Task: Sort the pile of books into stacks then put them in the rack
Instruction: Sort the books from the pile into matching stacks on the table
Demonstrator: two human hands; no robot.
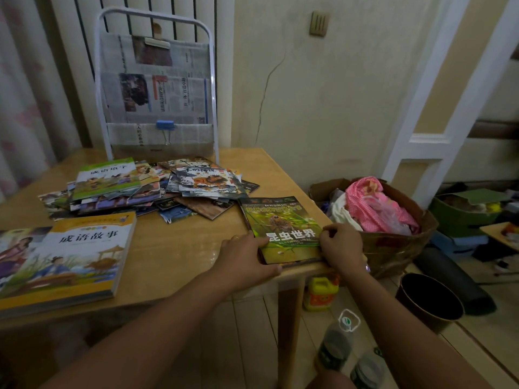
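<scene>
both hands square up the green stack at the near right table corner, left hand flat against its side, right hand pinching its edge, apart from the pile.

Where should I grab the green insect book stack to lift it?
Grip the green insect book stack by its two long side edges, one of the hands from each side. It lies flat at the table corner, its near edge at the rim.
</scene>
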